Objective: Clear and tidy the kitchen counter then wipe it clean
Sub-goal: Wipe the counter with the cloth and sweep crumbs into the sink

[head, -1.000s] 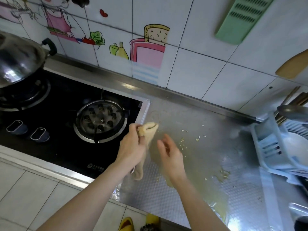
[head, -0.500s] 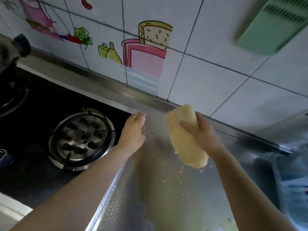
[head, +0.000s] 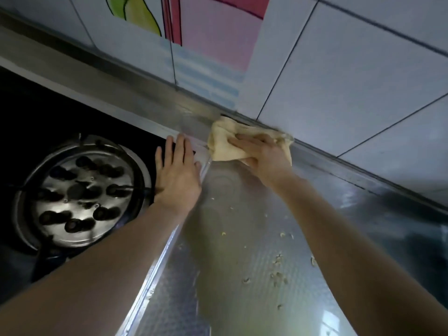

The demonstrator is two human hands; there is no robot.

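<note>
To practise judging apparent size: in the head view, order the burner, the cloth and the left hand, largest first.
1. burner
2. cloth, part hidden under the right hand, and left hand: too alike to rank.

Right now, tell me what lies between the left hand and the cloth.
Head view: only the stove's raised metal edge separates the left hand from the cloth; nothing else.
</note>
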